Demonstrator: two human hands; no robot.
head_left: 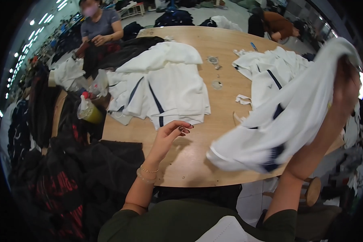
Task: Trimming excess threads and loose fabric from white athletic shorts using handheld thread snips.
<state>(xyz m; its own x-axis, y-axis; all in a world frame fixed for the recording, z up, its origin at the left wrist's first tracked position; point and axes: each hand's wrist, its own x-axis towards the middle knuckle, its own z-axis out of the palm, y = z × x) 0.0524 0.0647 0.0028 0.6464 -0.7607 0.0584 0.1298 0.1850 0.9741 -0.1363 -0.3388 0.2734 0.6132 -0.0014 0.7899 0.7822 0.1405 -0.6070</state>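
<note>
Ceiling lights (43, 18) glaring upper left, raised white garment (300, 107) motion-blurred, fisheye-bent edges, black corners

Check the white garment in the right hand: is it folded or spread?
Neither neatly folded nor spread flat: the garment hangs loose from the right hand in a long, blurred slant over the table.

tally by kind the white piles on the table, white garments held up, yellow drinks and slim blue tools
White garment piles: 2 (left pile, right pile; garments within each can't be counted surely)
White garment held up in the right hand: 1
Yellow drink: 1
Slim blue tool: 1
Total: 5
</note>
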